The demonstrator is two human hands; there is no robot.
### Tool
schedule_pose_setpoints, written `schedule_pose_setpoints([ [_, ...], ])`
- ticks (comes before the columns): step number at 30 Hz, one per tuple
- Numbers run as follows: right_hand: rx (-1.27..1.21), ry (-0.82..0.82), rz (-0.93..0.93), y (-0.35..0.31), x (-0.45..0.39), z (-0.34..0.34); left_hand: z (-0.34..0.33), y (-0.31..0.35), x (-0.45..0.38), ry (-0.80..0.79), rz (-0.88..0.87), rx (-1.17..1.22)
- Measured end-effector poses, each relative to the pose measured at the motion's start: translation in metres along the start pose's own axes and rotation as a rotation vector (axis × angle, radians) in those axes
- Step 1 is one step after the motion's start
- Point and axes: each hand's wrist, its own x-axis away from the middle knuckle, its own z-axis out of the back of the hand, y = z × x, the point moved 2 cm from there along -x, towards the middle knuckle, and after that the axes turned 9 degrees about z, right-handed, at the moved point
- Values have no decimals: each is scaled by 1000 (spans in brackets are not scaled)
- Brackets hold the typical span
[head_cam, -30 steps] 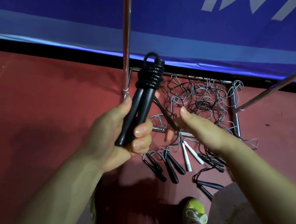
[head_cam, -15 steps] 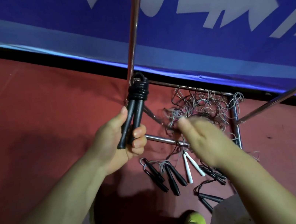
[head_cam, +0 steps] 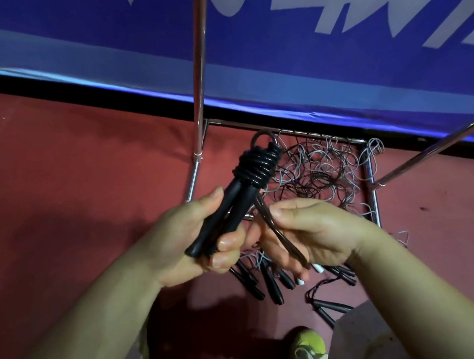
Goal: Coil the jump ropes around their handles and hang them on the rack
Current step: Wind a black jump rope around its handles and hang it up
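Hands (head_cam: 309,230) on coiled jump rope (head_cam: 258,165)

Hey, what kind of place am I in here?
Probably a gym or sports hall: a red sports floor, a blue banner along the wall, and a metal rack over a tangle of jump ropes.

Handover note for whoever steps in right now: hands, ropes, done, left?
Left hand: grips the two black handles of the jump rope, coil wound round their top ends.
Right hand: pinches the loose rope tail that leads down from the coil.
Done: most of this rope is coiled.
Left: finish the tail, then hang it on the rack. More ropes lie tangled on the rack's base, their handles on the red floor; all still need coiling and hanging.
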Motion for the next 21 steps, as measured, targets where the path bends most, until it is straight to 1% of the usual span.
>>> schedule_pose_setpoints([
  [2,-69,-102,-14,0,4,-2,2,-1,0,3,14,5],
  [4,-84,-80,32,-3,2,-5,4,2,2,57,3,10],
  [5,-63,-27,69,-3,1,-6,5,5,3,112,-11,12],
  [6,-36,70,97,-2,-2,-5,6,7,4,193,-19,10],
  [8,56,298,112,-2,-7,-2,8,10,3,414,-16,-30],
  [9,192,376,110,-1,-9,-1,10,9,2,525,-18,-89],
  [10,390,421,103,1,-10,-1,11,7,0,625,-31,-184],
  [12,773,450,95,2,-12,-3,11,3,-3,786,-86,-407],
  [13,879,459,96,2,-11,-4,11,1,-4,838,-123,-494],
  [14,905,471,98,1,-10,-6,12,0,-6,873,-165,-571],
  [16,810,506,83,1,-9,-7,16,-2,-8,920,-220,-734],
  [18,670,555,17,3,-9,-6,21,-4,-9,936,-184,-908],
  [21,623,601,-77,3,-8,-6,22,-9,-10,928,-168,-1105],
])
